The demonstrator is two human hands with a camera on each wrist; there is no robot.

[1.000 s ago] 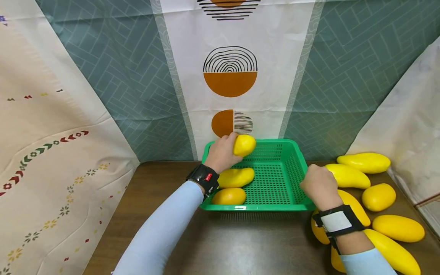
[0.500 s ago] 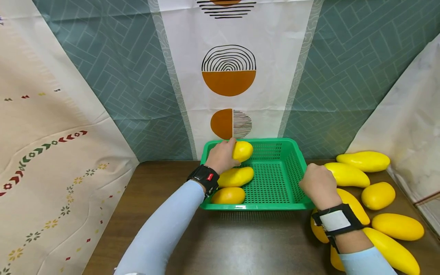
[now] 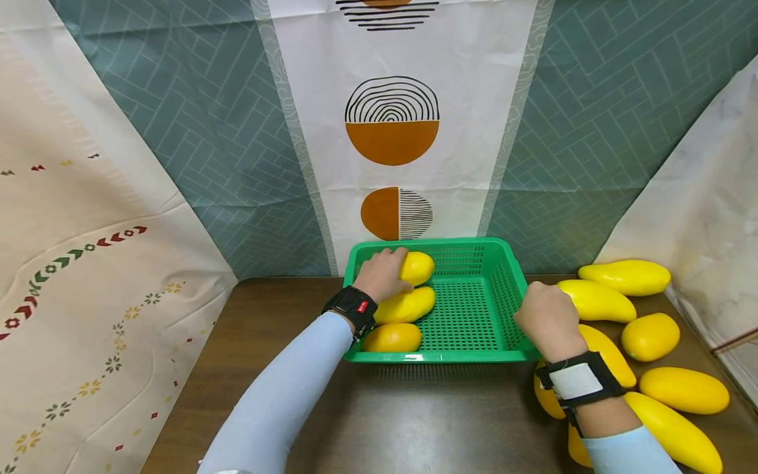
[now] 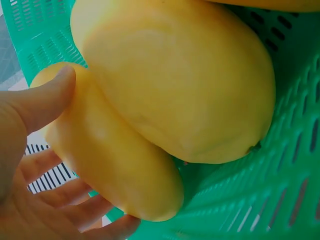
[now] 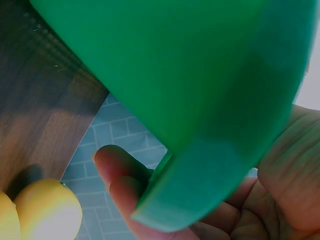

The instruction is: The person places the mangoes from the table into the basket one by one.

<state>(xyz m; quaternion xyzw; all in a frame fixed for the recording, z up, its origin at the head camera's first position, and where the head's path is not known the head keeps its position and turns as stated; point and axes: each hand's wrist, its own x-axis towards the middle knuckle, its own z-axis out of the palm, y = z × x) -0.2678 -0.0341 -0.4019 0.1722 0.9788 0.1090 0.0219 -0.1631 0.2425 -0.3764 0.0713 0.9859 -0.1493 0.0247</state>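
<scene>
In the head view a green plastic basket (image 3: 474,357) stands at the far side of the table. My left hand (image 3: 381,275) holds a yellow mango (image 3: 417,268) low inside its back left part. The left wrist view has the thumb on top of this mango (image 4: 117,155) and the fingers along its other side, right beside a larger-looking mango (image 4: 185,80). Two more mangoes lie in front of it in the basket, a middle one (image 3: 408,304) and a front one (image 3: 393,338). At the right side, my right hand (image 3: 547,319) grips the basket's rim (image 5: 200,195), fingers curled under it.
Several mangoes lie on the table right of the basket, among them a back one (image 3: 628,278), a round-looking one (image 3: 650,337) and a long front one (image 3: 675,431). A patterned cloth (image 3: 249,164) hangs close behind the basket. Brown tabletop (image 3: 426,421) spreads in front.
My left hand has lowered the mango into the basket, down beside the middle mango. The right hand keeps its grip on the rim.
</scene>
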